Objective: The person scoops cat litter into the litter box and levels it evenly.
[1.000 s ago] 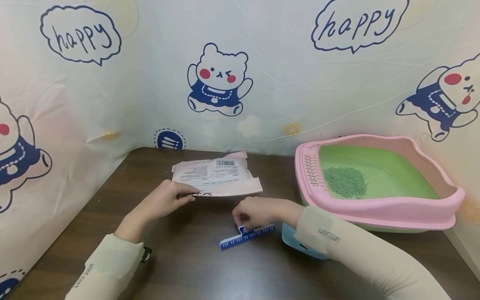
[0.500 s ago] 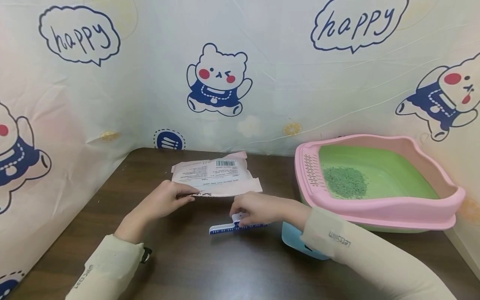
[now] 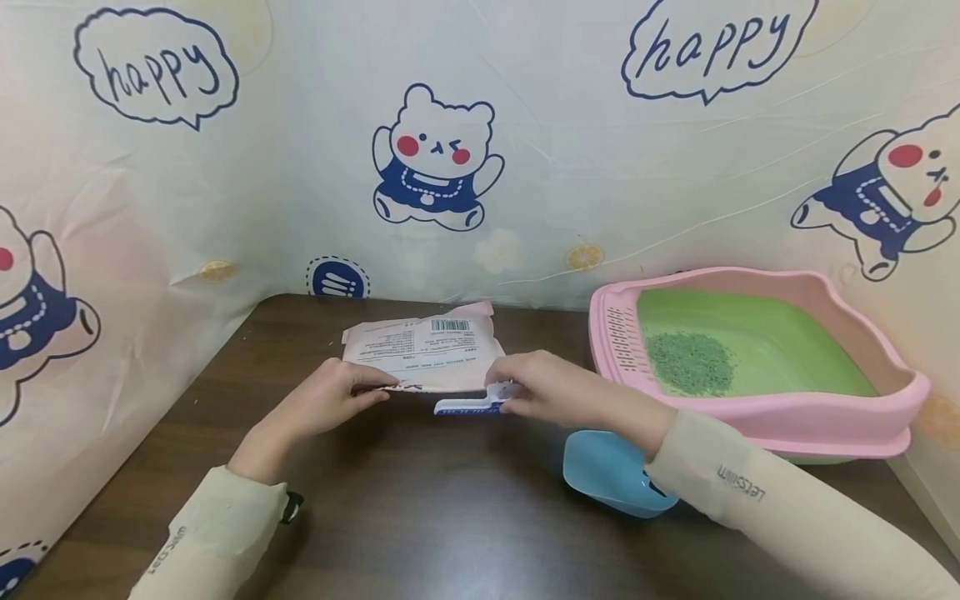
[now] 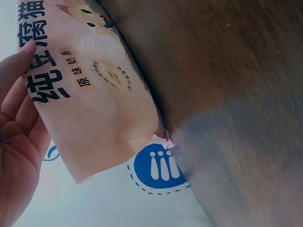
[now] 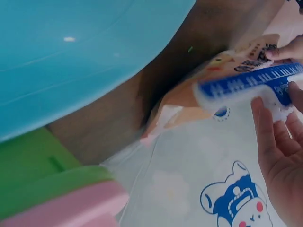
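A pale pink cat litter bag (image 3: 420, 346), printed with a cat face in the left wrist view, lies toward the back of the table. My left hand (image 3: 339, 396) pinches its near left edge between thumb and fingers. In my right hand (image 3: 543, 385) is a long blue-and-white bag clip (image 5: 251, 81), gripped by its handle. The clip's bar (image 3: 461, 407) runs along the bag's near edge, just in front of it. Part of the clip is hidden behind my right fingers.
To the right stands a pink-rimmed litter box (image 3: 757, 417) with green litter (image 3: 693, 364) at its left end. A light blue scoop-like container (image 3: 611, 471) sits below my right forearm, its right end overlapped by the sleeve. A printed cloth (image 3: 555, 192) hangs behind the table.
My right hand has carried the clip away from me and up to the bag's near edge, turning its bar more level. The left hand stays on the bag. More of the blue container shows.
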`<action>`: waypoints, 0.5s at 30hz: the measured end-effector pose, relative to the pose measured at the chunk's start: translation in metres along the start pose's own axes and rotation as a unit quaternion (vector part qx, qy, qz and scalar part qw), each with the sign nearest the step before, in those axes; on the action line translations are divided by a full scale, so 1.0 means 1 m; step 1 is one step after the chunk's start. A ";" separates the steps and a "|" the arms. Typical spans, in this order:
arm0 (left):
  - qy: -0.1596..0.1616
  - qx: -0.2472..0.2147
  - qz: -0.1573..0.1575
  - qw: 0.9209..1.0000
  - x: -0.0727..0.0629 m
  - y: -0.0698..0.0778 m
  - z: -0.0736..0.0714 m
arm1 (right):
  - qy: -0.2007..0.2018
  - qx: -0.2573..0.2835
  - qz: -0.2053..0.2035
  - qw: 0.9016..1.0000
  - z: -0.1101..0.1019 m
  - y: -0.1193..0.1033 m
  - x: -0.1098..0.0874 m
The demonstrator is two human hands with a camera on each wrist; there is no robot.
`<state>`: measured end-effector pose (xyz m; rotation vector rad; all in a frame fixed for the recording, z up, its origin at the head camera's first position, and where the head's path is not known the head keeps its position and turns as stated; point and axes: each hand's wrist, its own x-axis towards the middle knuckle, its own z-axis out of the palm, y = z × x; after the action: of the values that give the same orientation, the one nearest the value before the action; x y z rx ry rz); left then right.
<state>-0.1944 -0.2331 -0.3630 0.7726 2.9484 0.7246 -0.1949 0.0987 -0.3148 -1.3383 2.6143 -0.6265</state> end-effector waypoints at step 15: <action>0.000 -0.008 0.008 1.000 0.001 -0.003 0.000 | 0.192 -0.142 -0.011 0.971 0.000 0.005 -0.023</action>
<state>-0.1972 -0.2352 -0.3643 0.7949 2.9371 0.7473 -0.1850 0.1199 -0.3184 -1.4467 3.1035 -0.5799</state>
